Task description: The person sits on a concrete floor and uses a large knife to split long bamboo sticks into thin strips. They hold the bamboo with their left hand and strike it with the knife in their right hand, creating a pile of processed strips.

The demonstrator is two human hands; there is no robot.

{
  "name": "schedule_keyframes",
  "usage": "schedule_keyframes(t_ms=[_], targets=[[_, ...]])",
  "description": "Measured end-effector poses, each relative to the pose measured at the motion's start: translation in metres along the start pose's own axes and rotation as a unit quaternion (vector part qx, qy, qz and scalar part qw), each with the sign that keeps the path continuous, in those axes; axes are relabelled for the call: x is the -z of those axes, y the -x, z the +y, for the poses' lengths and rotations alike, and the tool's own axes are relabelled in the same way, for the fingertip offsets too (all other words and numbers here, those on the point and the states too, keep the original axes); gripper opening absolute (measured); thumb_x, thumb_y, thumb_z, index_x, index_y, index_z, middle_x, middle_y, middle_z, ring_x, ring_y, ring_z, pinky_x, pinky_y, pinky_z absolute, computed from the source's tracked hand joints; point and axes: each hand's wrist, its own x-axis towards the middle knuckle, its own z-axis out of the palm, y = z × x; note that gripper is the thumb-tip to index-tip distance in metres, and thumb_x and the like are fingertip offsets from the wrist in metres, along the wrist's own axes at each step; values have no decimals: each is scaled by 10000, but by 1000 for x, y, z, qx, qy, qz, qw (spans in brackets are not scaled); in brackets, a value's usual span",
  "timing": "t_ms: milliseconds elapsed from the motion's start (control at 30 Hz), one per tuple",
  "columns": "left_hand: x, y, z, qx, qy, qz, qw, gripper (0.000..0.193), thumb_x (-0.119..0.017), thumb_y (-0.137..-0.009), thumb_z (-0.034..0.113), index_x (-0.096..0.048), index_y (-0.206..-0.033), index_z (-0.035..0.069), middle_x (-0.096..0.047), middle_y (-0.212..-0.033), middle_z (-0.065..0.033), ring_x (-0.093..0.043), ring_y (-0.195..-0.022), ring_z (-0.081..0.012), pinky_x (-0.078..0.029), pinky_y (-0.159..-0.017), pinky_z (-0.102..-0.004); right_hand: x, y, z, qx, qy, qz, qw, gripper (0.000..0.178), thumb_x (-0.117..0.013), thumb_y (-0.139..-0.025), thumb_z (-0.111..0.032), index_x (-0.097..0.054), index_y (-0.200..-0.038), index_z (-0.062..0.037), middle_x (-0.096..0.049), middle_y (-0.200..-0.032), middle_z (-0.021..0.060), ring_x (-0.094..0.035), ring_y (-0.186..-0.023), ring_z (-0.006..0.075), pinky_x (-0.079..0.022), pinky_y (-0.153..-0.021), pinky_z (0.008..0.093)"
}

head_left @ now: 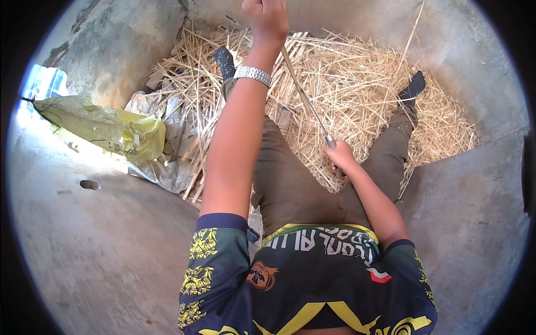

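Note:
My left hand [267,21] is raised at the top edge of the head view, fingers curled into a fist. What it holds, if anything, is cut off there. A metal watch [253,75] circles that wrist. Low between my legs, my right hand [343,156] is wrapped round the handle of a long, thin knife [308,104]. A metal collar joins handle and blade. The blade slants up and left, toward my left wrist. Beyond it, a thick heap of pale straw-like strips [346,84] covers the ground.
My outstretched legs [290,178] frame part of the heap. A yellowish plastic sack [100,125] and crumpled grey sheeting [173,128] lie at left. Grey walls [469,56] stand behind the heap and to its right. A concrete surface with a small hole [89,185] is at lower left.

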Motion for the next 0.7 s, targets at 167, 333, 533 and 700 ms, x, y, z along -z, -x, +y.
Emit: schedule_keyframes(t_ms=[167,333,533,700], targets=[[12,-14,-8,0,11,39,999,520,-465,-1067,517,-376,-681,180,-338,-558,80,-320,-437,-45,-237,-396,-253,5,-5,15,64,35,36,997,351,-681,-927,-353,-621,-911,-7,-574,-635,49,-579,-484,163,-499,-464,335],[23,-4,9,74,41,44,995,550,-485,-1035,582,-358,-677,184,-314,-547,81,-300,-416,-48,-230,-380,-245,9,5,8,62,127,49,989,499,-631,-933,-508,-648,-836,-19,-657,-731,118,-641,-672,259,-507,-682,405],[16,-11,5,98,40,33,994,592,-481,-1004,646,-341,-663,183,-286,-532,69,-298,-401,-60,-235,-372,-252,2,-4,19,94,78,92,988,494,-633,-961,-496,-654,-829,-21,-587,-660,76,-553,-619,209,-466,-653,387],[11,-12,0,95,25,28,995,607,-490,-995,657,-327,-652,184,-277,-527,62,-300,-400,-65,-239,-379,-252,7,4,2,22,-177,-56,982,492,-612,-986,-502,-585,-804,-46,-514,-611,7,-485,-505,115,-410,-476,287]])
